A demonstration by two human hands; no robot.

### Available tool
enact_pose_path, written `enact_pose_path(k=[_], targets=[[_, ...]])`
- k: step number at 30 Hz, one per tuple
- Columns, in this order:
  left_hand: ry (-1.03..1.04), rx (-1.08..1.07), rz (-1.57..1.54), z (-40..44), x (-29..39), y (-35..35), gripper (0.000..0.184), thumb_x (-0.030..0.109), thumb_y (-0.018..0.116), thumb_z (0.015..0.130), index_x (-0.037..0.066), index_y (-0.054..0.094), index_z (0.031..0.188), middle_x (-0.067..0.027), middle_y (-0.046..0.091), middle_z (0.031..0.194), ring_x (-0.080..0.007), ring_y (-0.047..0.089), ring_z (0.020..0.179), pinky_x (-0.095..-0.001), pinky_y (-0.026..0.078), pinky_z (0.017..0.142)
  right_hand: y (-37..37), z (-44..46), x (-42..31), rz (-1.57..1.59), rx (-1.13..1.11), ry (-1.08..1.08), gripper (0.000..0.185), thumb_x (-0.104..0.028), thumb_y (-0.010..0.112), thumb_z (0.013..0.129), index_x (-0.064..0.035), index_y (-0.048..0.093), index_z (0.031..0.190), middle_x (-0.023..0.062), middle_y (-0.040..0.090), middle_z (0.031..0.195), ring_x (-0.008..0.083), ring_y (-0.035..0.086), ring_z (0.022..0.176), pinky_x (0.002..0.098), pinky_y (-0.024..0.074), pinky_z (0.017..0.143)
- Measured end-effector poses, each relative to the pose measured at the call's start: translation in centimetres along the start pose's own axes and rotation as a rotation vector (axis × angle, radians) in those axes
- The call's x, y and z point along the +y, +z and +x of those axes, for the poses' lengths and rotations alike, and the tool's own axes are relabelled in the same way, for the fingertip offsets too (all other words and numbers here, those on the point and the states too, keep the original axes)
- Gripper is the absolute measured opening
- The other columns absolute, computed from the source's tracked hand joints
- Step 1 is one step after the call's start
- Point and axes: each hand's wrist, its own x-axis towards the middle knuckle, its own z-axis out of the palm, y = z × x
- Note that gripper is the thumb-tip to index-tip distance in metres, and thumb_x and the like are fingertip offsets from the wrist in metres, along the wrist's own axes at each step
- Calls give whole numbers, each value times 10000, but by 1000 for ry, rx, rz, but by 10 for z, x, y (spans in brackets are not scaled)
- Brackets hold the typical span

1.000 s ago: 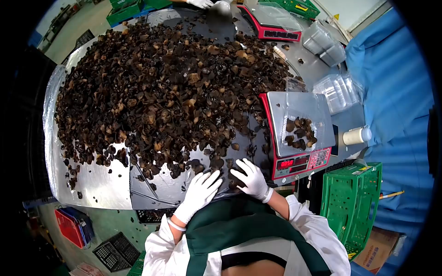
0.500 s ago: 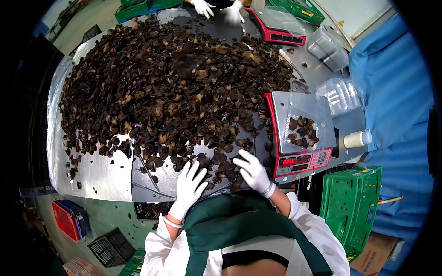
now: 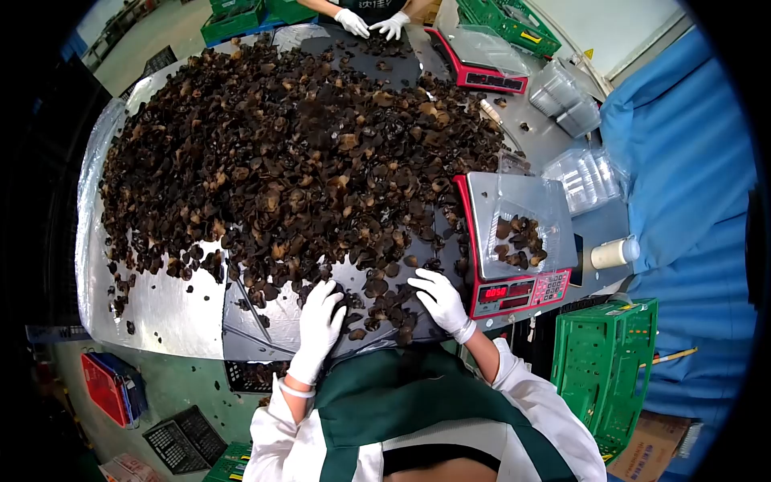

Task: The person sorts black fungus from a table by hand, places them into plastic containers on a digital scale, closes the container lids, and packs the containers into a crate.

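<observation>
A wide heap of dark brown wood ear mushrooms (image 3: pixel 265 153) covers much of the table. At its near edge, my white-gloved left hand (image 3: pixel 320 323) lies with fingers stretched out and close together, beside a small loose group of mushrooms (image 3: pixel 384 299). On the other side of that group is my right hand (image 3: pixel 441 299), also gloved, its fingers apart and nothing held. To its right stands a red scale (image 3: pixel 519 296) with lit red digits. A clear plastic box (image 3: pixel 554 255) on the scale's plate contains several mushrooms.
Across the table, another person's gloved hands (image 3: pixel 371 25) are near some mushrooms, beside a second red scale (image 3: pixel 491 79). Clear boxes (image 3: pixel 585 178) and a white cylindrical container (image 3: pixel 615 252) stand on the right. Green crates (image 3: pixel 604 377) are below the table's right side.
My left hand's fingers have drawn closer together, and my right hand has shifted slightly down. The other person's hands have come together; the dark blur beneath them is gone. The whole view has shifted slightly.
</observation>
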Motion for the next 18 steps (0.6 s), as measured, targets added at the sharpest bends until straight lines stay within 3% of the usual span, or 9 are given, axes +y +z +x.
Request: enact_pose_path(k=[3, 5, 7, 9, 13, 14, 15, 18], targets=[[56, -92, -3, -4, 11, -16, 358, 222, 749, 724, 58, 652, 1027, -147, 560, 1253, -379, 482, 1204, -452, 416, 977, -14, -5, -26, -48, 67, 134, 326, -109, 692, 780, -64, 654, 1101, 138, 591, 1144, 303, 553, 1091, 366, 443, 947], [150, -89, 45, -3, 21, -21, 396, 260, 757, 716, 68, 654, 1046, -139, 570, 1240, -371, 493, 1187, -451, 428, 950, -16, -13, -36, -21, -34, 121, 354, -254, 763, 722, -74, 645, 1003, 91, 606, 952, 273, 615, 878, 352, 508, 754], [171, -86, 110, -5, 27, -20, 393, 289, 748, 723, 90, 661, 1051, -104, 589, 1216, -337, 526, 1135, -431, 438, 902, -15, -17, -50, -123, -234, 106, 409, -314, 784, 688, -82, 630, 988, 70, 588, 878, 254, 620, 791, 346, 504, 676], [161, -94, 103, -4, 28, -17, 361, 278, 739, 735, 92, 665, 1035, -92, 597, 1199, -325, 537, 1106, -429, 436, 897, 1, -30, -37, -165, -198, 51, 426, -317, 784, 685, -87, 611, 999, 68, 571, 817, 247, 613, 727, 352, 495, 621], [-42, 9, -163, 1, 37, -29, 265, 165, 712, 767, 69, 670, 1010, -107, 644, 1053, -303, 587, 996, -396, 451, 886, -5, -30, -24, 259, -219, 446, 319, -159, 756, 735, -48, 594, 987, 11, 537, 674, 101, 550, 599, 258, 454, 561], [-106, -46, -257, -1, 36, -31, 256, 141, 701, 781, 63, 672, 1024, -103, 645, 1040, -275, 596, 974, -371, 459, 867, -8, -28, -23, 462, -187, 595, 276, -127, 747, 765, -30, 587, 969, -30, 530, 659, 40, 503, 585, 208, 429, 553], [-170, -101, -350, -3, 34, -32, 250, 116, 691, 795, 58, 675, 1037, -98, 647, 1026, -247, 604, 951, -346, 466, 848, -13, -27, -22, 750, -187, 757, 228, -138, 716, 812, -22, 584, 957, -24, 565, 699, 41, 517, 581, 194, 434, 550], [-348, -384, -694, 9, 62, -43, 333, 87, 699, 800, 53, 656, 1128, -51, 637, 1013, -128, 583, 884, -245, 474, 753, -22, -10, -46, 922, -182, 808, 192, -142, 674, 853, -18, 579, 965, 16, 603, 732, 50, 540, 586, 191, 442, 541]])
